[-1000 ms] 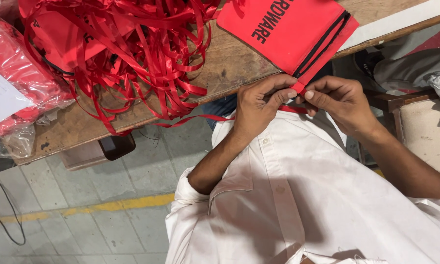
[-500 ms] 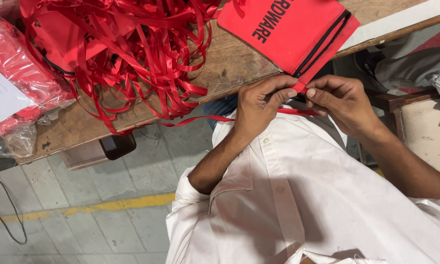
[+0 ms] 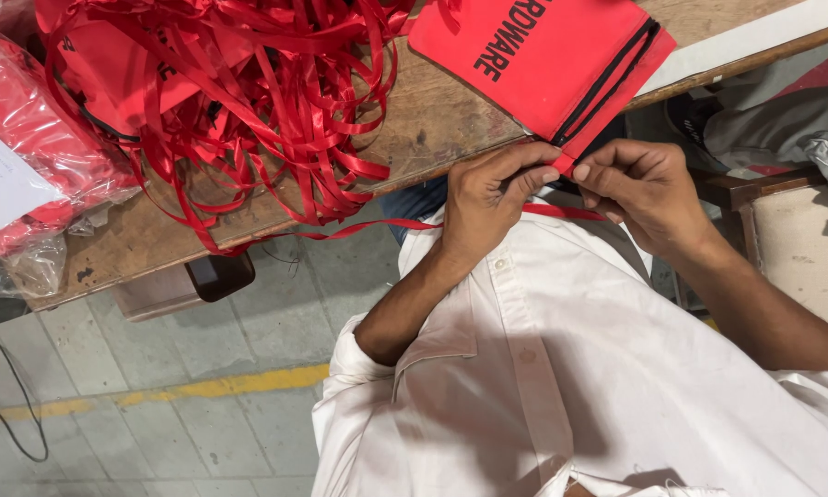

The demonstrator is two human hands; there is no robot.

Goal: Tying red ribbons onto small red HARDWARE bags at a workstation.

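Two hands are at work, the left hand [image 3: 492,198] and the right hand [image 3: 639,189], both pinching one corner. One flat red pouch [image 3: 533,55] with a black zip lies on one wooden table [image 3: 441,124]. One tangled heap of red ribbons [image 3: 266,101], too many strands to count. One ribbon [image 3: 377,228] trails off the edge. One clear plastic bag [image 3: 27,166] of red goods, with one white label [image 3: 4,179]. One yellow line [image 3: 202,387] on the floor.

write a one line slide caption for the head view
Left hand and right hand pinch a red pouch's corner beside tangled red ribbons.
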